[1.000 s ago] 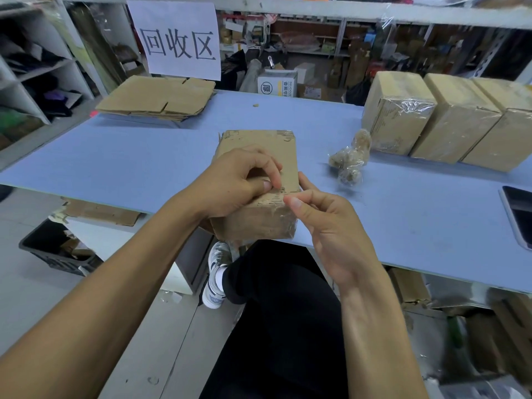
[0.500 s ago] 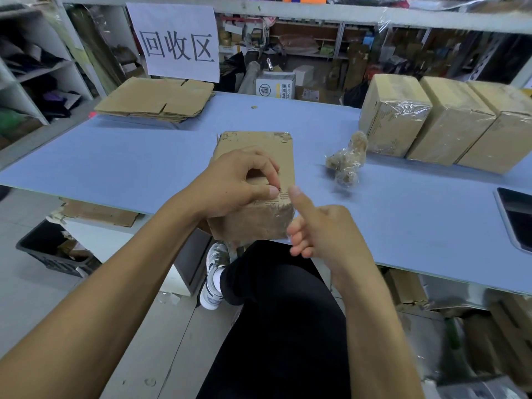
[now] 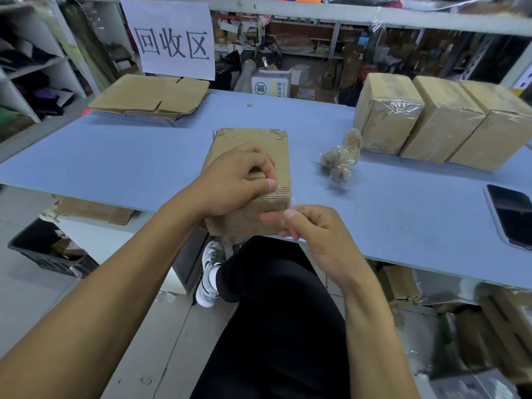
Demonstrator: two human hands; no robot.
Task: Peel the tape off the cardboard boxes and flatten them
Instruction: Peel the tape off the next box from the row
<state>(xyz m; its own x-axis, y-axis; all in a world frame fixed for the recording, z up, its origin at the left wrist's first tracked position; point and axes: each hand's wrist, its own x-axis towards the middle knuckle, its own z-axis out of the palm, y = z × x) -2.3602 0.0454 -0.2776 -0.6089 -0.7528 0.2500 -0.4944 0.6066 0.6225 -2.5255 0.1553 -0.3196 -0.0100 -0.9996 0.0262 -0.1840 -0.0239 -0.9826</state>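
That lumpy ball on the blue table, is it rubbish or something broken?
It looks like rubbish: the crumpled wad of peeled tape lies loose on the table, near the three taped boxes. Nothing looks broken.

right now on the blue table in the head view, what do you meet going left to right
stack of flattened brown cardboard → brown cardboard box held in both hands → crumpled wad of clear peeled tape → three taped brown boxes → black phone

I see even, bright indoor light with soft shadows on the surface (image 3: 115, 156). My wide lens bends the edges. The right hand (image 3: 313, 231) is slightly motion-blurred; plastic wrap glints on the boxes (image 3: 431, 116).
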